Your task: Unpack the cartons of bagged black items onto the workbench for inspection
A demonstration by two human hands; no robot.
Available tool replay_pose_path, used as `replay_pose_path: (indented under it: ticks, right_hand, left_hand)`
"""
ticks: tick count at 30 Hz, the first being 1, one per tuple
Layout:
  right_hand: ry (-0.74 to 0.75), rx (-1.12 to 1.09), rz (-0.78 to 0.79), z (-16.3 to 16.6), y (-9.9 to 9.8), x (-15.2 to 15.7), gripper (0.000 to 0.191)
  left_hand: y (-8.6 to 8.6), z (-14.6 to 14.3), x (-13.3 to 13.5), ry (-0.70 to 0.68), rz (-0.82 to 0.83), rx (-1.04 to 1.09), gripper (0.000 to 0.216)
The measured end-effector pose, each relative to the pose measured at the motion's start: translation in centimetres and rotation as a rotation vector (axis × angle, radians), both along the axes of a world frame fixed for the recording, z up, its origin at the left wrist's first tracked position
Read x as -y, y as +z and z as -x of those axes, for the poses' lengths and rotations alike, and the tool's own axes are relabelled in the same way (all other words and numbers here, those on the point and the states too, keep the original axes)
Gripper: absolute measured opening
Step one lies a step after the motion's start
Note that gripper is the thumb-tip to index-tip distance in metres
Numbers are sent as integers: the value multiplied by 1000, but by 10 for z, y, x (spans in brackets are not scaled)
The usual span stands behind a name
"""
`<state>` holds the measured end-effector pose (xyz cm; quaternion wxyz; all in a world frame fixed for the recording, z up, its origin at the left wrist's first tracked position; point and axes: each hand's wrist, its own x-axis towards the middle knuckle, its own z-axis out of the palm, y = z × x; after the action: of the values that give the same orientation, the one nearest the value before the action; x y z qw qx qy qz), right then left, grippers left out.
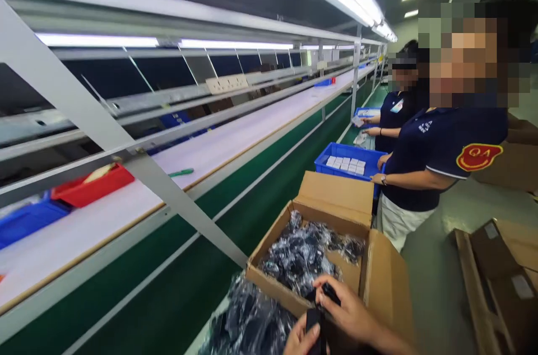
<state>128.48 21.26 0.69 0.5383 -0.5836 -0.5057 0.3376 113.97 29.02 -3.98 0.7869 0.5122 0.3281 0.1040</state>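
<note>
At the bottom edge of the view my left hand (300, 338) and my right hand (351, 310) both pinch a small black part (316, 321) between closed fingers. They hover at the near rim of an open cardboard box (336, 192) filled with several black items in clear plastic bags (302, 254). More bagged black items (252, 321) lie heaped on the green belt to the left of the box.
A long green conveyor belt (235, 215) runs away past a white shelf holding a red bin (94, 184), blue bin (25, 220) and green screwdriver (181, 172). Two co-workers (441, 159) stand right by a blue tray (348, 162). Cardboard boxes (504, 282) sit on the floor.
</note>
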Motion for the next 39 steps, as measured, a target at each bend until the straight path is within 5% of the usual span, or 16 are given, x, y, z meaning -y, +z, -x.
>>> replay_pose_path:
  ticks: [3,6,10,14,18,23,26,31,35,39]
  right_hand:
    - [-113,-62,26,-7,-5,8,36]
    - [-129,-414,247,-13,-23,12,45]
    - [125,-1012,602,-20,-41,25,54]
    - [398,-1206,580,-29,-43,36,66]
    - [581,-1082,557,-47,-39,32,66]
    - [338,-1207,477,-64,-44,19,52]
    - [260,-1294,420,-63,-53,12,46]
    - [409,-1134,521,-55,-64,5,41]
    - [162,-1100,487,-55,-66,3,33]
    - [40,-1255,451,-68,-66,1,37]
  left_hand:
    - [21,0,11,-98,-81,-51,62]
    - [42,-6,5,-188,-341,-62,53]
    - [54,-20,-1,-431,-1006,-102,40]
    - [54,-35,3,-697,-1363,32,38]
    - [53,-51,-7,-741,-1334,90,44]
    - [51,-68,-41,-516,-1124,7,68]
    - [47,-76,-58,-550,-901,-35,41]
    - [40,-84,-62,-639,-654,-4,22]
    - [32,-96,-73,-690,-728,14,21]
    - [2,-131,-116,-570,-1123,-186,41]
